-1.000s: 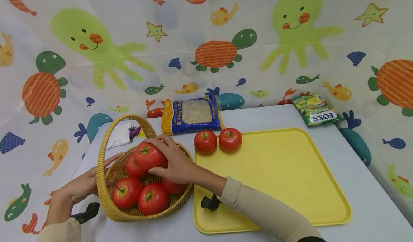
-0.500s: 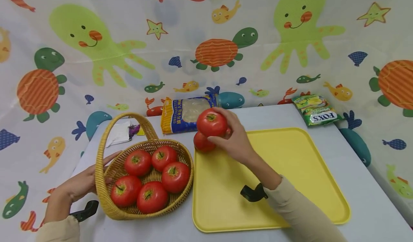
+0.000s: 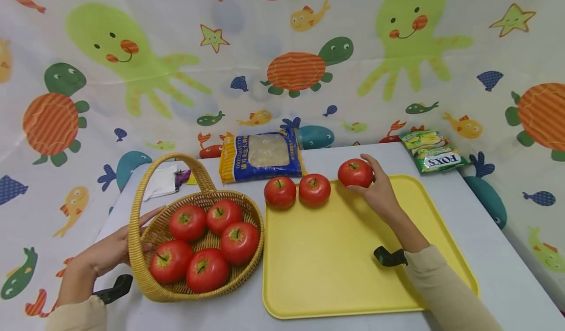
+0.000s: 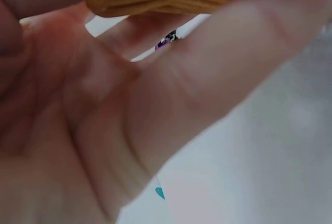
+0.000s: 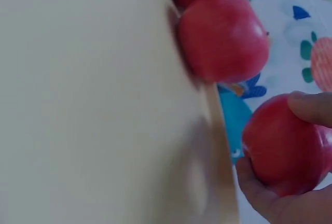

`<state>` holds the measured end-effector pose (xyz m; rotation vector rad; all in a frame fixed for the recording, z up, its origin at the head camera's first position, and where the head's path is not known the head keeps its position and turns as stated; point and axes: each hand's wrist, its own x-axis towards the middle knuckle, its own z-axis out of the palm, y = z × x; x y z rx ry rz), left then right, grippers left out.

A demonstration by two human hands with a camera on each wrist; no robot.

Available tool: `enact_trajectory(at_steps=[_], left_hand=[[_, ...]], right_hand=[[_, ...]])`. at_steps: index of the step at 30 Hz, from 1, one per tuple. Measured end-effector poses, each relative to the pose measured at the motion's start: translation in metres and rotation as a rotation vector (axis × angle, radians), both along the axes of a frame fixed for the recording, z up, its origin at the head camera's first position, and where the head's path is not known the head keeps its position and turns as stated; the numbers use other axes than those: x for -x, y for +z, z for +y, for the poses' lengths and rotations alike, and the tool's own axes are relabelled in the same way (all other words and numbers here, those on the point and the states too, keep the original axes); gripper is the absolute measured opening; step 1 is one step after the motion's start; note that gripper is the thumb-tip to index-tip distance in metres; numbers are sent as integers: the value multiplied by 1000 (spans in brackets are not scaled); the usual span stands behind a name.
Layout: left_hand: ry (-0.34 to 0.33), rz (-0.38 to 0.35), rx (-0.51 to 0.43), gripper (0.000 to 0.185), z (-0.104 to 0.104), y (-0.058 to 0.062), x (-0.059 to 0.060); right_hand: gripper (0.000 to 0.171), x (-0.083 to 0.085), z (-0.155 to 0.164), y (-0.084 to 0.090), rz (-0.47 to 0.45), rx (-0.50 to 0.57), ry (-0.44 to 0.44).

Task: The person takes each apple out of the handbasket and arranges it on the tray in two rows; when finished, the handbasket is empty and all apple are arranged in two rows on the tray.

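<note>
In the head view, my right hand (image 3: pixel 380 193) holds a red apple (image 3: pixel 355 173) between thumb and fingers over the far edge of the yellow tray (image 3: pixel 335 272). The right wrist view shows this held apple (image 5: pixel 285 146) slightly off the tray's rim. Two more apples, a left one (image 3: pixel 280 192) and a right one (image 3: pixel 314 190), sit side by side at the tray's far left corner. My left hand (image 3: pixel 110 250) holds the left side of a wicker basket (image 3: pixel 253 213), partly hidden behind its handle. Several red apples (image 3: pixel 206 270) lie inside the basket.
Behind the tray lies a blue and yellow pasta bag (image 3: pixel 265 157). A green Fox's candy bag (image 3: pixel 432 152) rests at the table's back right. A white packet (image 3: pixel 161 181) lies behind the basket. A patterned curtain (image 3: pixel 247 41) hangs at the back.
My right hand has carried one apple out of the basket, rightward past the two apples on the tray. My left hand stays at the basket.
</note>
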<state>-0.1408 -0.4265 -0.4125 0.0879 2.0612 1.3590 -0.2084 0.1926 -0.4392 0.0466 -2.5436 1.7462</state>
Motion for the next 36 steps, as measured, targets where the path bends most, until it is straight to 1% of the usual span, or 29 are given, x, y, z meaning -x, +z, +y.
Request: enact_trajectory(at_steps=[3,7,12,18,28,36], left_hand=[[7,-6,8,81,1,2,0],[12,-13,7,81,2,4,1],[-3,-20,-26,80,0,4,3],[13,-19,-14,81,-2,2,3],[-6,-25,-37,79,-1,1,1],[-19,-18,-44,79,1,4,1]], right_hand=[[86,1,2,-6,-37,-40,24],[83,2,1,-10,-53,-67,57],[82,3,1,-12,-54,-88,56],[83,2,2,-16,-76,-109,57],[83,-1,4,-15,-103,-133,87],[81,-1,7,-13,-129,-150,103]])
